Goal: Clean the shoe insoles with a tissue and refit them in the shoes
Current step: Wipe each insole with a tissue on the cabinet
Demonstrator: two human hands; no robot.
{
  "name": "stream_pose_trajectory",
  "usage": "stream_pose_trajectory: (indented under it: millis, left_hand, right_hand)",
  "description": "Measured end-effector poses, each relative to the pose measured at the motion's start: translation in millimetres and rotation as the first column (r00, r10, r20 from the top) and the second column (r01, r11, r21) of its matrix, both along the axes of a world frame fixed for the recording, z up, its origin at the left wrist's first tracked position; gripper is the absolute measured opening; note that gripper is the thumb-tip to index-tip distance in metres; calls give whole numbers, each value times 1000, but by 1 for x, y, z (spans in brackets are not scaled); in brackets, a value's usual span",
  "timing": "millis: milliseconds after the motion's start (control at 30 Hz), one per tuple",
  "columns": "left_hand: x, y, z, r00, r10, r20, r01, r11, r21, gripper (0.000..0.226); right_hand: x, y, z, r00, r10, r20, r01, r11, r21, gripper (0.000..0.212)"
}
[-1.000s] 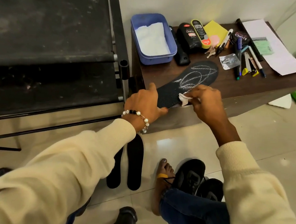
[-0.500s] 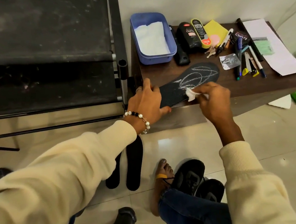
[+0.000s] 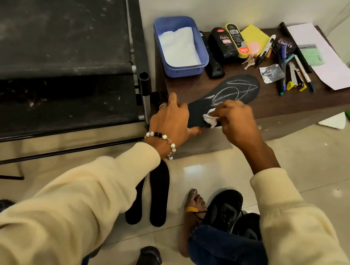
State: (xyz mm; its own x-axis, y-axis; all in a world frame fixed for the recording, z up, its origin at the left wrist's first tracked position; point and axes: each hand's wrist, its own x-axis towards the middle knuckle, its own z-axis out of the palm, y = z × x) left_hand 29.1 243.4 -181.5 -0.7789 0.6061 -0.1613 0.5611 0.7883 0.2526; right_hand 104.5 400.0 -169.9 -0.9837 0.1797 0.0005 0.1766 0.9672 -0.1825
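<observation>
Black insole [image 3: 230,95] w/ white scribble marks lies diag. on brown table [image 3: 275,102], heel end overhanging front edge. L hand [image 3: 171,119] holds heel end, thumb curled under, fingers on top. R hand [image 3: 235,122] pinches white tissue [image 3: 210,118] against insole mid-section, fingers curled. Two more insoles [image 3: 157,195] on floor below; black shoes [image 3: 230,215] near bare foot. Blue tub [image 3: 202,57] w/ tissues at table rear.

Glossy tile floor [image 3: 312,162], white wall [image 3: 220,5]
</observation>
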Motion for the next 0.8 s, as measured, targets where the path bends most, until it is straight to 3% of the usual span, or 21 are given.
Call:
stream_pose_trajectory:
  millis: [100, 167, 333, 400, 567, 633, 800]
  left_hand:
    - [0, 0, 0, 1000, -3, 8, 3, 1000, 4, 72]
    - [0, 0, 0, 1000, -2, 4, 2, 1000, 4, 71]
    - [1, 1, 0, 1000, 1, -12, -1, 1000, -4, 74]
    - [1, 1, 0, 1000, -1, -10, 1, 1000, -1, 76]
    - [-1, 0, 0, 1000, -7, -1, 7, 1000, 7, 70]
    - [-2, 0, 0, 1000, -10, 3, 10, 1000, 8, 69]
    - [-2, -1, -1, 1000, -8, 3, 7, 999, 35, 67]
  right_hand:
    - [6, 14, -3, 982, -179, -68, 177, 984, -27, 27]
    - [4, 10, -5, 978, -198, -63, 198, 980, -5, 26]
    - [-5, -14, 1, 996, 93, -7, -93, 994, -51, 27]
    - [-4, -12, 2, 992, 124, -11, -125, 990, -61, 26]
    - [2, 8, -6, 977, -203, -60, 203, 979, -7, 25]
    - [-2, 2, -8, 969, -242, -46, 243, 970, 29, 25]
    - [-15, -27, -5, 994, 85, -69, -86, 996, -20, 28]
